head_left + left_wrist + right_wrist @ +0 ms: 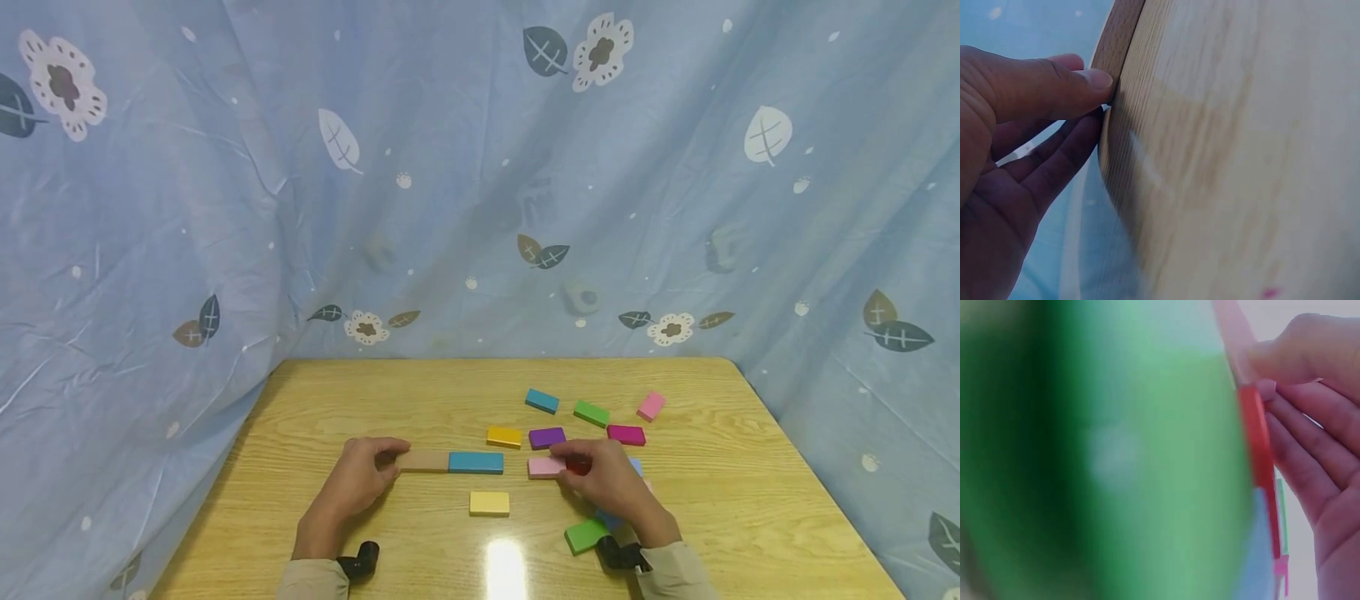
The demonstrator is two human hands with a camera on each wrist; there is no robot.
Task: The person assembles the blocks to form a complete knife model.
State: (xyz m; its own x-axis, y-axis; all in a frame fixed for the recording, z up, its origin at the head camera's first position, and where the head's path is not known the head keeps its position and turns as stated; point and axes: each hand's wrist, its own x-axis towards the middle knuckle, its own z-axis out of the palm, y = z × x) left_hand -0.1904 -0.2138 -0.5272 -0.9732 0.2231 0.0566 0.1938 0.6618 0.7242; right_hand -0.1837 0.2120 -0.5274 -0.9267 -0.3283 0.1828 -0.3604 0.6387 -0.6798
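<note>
In the head view my left hand (358, 479) pinches the left end of a tan wooden block (423, 462) lying flat on the table. That block's right end meets a blue block (477, 463), forming a straight row. Between thumb and fingers, my right hand (609, 481) holds a light pink block (544, 468), level with the row and a gap away from it. A red block (577, 464) shows under the right fingers, partly hidden; in the right wrist view it lies just past the fingertips. A pale yellow block (489, 503) lies nearer the front, between the hands.
Behind the row are orange-yellow (504, 437), purple (547, 437), magenta (626, 435), blue (542, 401), green (592, 413) and pink (651, 406) blocks. Another green block (586, 536) sits by the right wrist, near partly covered light blue ones. A patterned curtain (450, 208) surrounds the wooden table (337, 392).
</note>
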